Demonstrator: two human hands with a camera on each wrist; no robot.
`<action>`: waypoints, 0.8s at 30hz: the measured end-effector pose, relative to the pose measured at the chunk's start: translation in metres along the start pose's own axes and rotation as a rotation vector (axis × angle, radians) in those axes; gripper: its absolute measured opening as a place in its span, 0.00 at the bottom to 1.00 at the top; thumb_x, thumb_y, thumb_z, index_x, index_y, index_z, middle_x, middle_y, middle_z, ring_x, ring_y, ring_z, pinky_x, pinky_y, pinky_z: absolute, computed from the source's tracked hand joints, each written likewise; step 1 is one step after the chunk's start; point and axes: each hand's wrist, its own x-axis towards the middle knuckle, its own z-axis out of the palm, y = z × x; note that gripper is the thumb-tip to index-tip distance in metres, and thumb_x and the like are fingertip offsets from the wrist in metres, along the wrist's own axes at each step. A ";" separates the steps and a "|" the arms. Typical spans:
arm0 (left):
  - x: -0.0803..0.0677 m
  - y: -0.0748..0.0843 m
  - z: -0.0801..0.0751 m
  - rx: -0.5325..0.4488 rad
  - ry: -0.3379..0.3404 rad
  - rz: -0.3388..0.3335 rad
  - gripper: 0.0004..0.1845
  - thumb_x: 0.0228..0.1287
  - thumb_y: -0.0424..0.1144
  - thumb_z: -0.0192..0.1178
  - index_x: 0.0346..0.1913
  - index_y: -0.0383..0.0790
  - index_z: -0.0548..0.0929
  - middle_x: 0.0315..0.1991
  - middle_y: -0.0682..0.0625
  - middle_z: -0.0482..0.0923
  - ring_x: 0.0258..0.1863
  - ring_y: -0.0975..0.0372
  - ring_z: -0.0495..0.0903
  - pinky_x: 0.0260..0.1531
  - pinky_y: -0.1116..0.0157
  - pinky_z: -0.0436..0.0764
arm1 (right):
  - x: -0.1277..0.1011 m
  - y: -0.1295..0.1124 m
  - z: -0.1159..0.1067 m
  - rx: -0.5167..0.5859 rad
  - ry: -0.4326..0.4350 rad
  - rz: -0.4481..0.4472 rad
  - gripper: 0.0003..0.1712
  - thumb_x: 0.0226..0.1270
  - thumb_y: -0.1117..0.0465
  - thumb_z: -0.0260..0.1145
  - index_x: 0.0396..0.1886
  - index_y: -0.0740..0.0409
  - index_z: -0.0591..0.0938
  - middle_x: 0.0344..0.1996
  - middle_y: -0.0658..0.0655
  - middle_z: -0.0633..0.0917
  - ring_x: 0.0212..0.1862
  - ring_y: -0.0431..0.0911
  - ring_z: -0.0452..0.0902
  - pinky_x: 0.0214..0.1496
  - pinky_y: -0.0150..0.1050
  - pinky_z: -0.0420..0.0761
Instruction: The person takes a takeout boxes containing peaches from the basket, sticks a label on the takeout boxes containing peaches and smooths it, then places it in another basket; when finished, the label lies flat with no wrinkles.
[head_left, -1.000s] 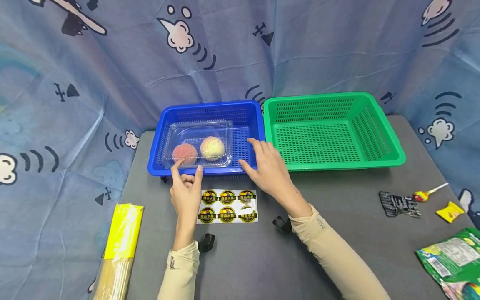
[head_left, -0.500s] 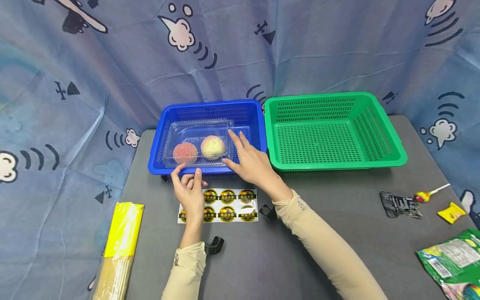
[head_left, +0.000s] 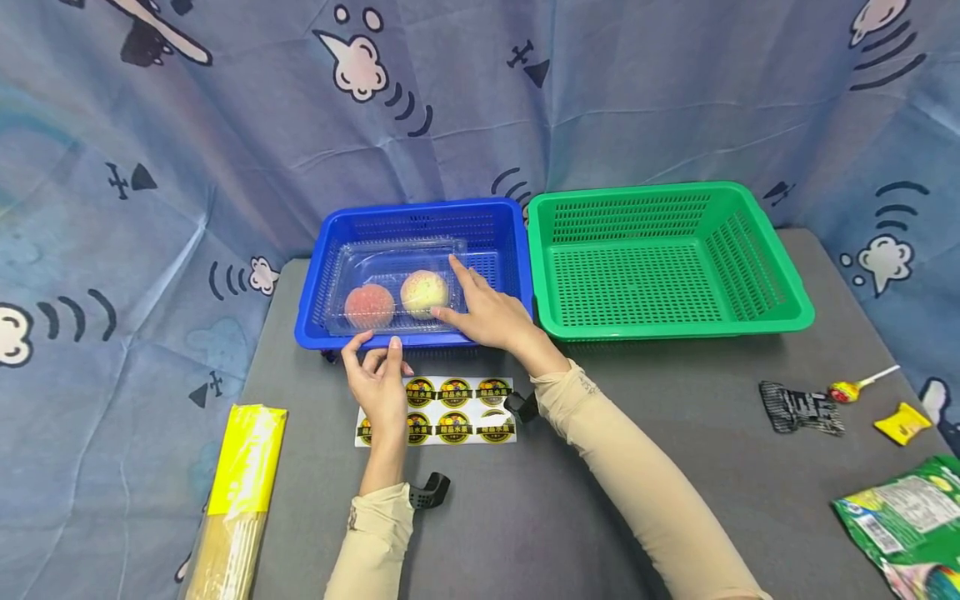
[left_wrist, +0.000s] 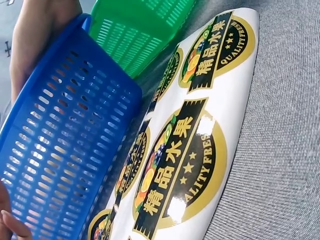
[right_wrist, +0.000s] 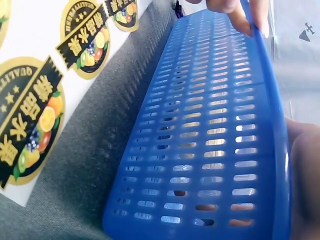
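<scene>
Left grip (head_left: 381, 392): curled, index and thumb at the front rim of the blue basket (head_left: 420, 208); right-wrist view shows the rim pinched between its fingers. Remaining fingers partly hidden below the rim.

Right grip (head_left: 491, 317): thumb and index spread, reaching over the front rim onto the right end of the clear container (head_left: 390, 258). Other fingers mostly hidden behind the index; can't tell how firm the contact is.

Container sits inside the blue basket, toward its left side, at the desk's (head_left: 480, 517) back edge near the back left corner. In it: pink ball (head_left: 369, 307) left, pale yellow ball (head_left: 424, 294) right. Right hand covers the container's front right corner. Clear plastic plus glare: can't tell if the lid is latched. From both wrists the basket wall blocks the contents, glimpses through slots only.

Sticker sheet (head_left: 453, 410) lies in front of the basket; left hand hides part of its left end, black wrist mount (head_left: 522, 406) overlaps its right edge.

Green basket (head_left: 675, 332) just right of the blue one, along the back edge. Yellow-ended packet (head_left: 247, 462) at the left edge, near end cut off. Right edge: black wrapper (head_left: 801, 408), lollipop (head_left: 845, 392), yellow wrapper (head_left: 902, 424); nearer, green bag (head_left: 896, 525), cut off by the frame.
</scene>
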 end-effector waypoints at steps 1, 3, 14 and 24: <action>0.000 0.000 0.000 -0.004 0.000 -0.001 0.22 0.72 0.31 0.67 0.63 0.33 0.71 0.26 0.54 0.76 0.16 0.66 0.75 0.21 0.70 0.78 | 0.001 0.000 -0.001 0.016 -0.011 0.001 0.55 0.77 0.29 0.56 0.89 0.38 0.38 0.86 0.62 0.54 0.79 0.66 0.65 0.68 0.64 0.79; 0.000 0.000 0.000 -0.012 0.001 -0.001 0.22 0.72 0.31 0.67 0.63 0.34 0.70 0.26 0.54 0.76 0.16 0.66 0.75 0.21 0.70 0.78 | 0.003 0.000 -0.002 0.045 -0.032 0.008 0.54 0.78 0.30 0.57 0.89 0.38 0.38 0.86 0.61 0.55 0.83 0.64 0.58 0.76 0.68 0.71; 0.000 0.000 -0.001 -0.010 -0.002 -0.006 0.21 0.73 0.32 0.67 0.62 0.37 0.71 0.26 0.54 0.75 0.16 0.66 0.75 0.21 0.70 0.78 | 0.010 0.000 -0.004 0.238 -0.069 -0.005 0.56 0.77 0.38 0.63 0.89 0.41 0.40 0.84 0.65 0.58 0.86 0.67 0.40 0.83 0.72 0.52; 0.001 -0.003 -0.002 -0.027 -0.001 -0.013 0.20 0.73 0.31 0.67 0.61 0.39 0.72 0.26 0.53 0.76 0.16 0.66 0.75 0.21 0.71 0.78 | 0.014 0.003 -0.004 0.390 0.005 -0.060 0.56 0.74 0.47 0.72 0.88 0.45 0.48 0.64 0.70 0.78 0.80 0.66 0.58 0.81 0.64 0.62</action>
